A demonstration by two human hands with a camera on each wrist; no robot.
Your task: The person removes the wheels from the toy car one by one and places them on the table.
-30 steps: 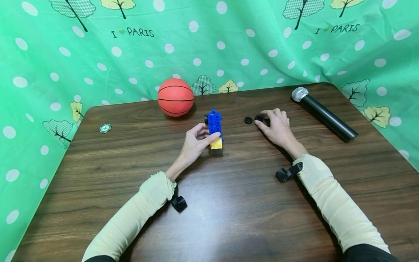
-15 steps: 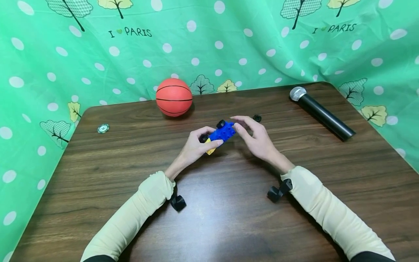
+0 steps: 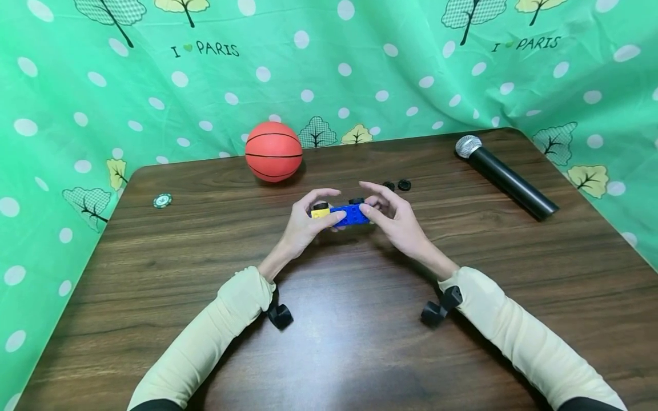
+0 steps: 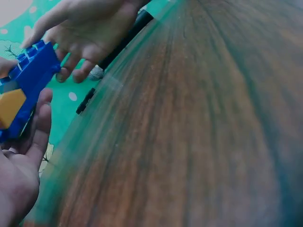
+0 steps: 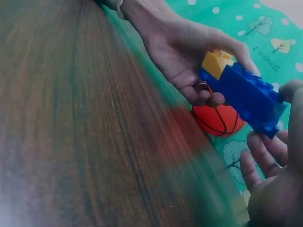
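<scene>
A toy car of building blocks, blue with a yellow block at its left end, is held just above the table between both hands. Two black wheels sit along its far side, one near the right end. My left hand grips the car near the yellow block, thumb on the near face. With thumb and fingers, my right hand pinches the blue right end. The right wrist view shows bare axle stubs along the underside of the blue base.
Two loose black wheels lie on the wooden table behind my right hand. A red toy basketball stands at the back, a microphone lies at right, and a green-white poker chip lies at far left.
My right hand has left the loose wheels and come left to the toy car. The car has turned from pointing away to lying crosswise, its yellow end now at the left.
</scene>
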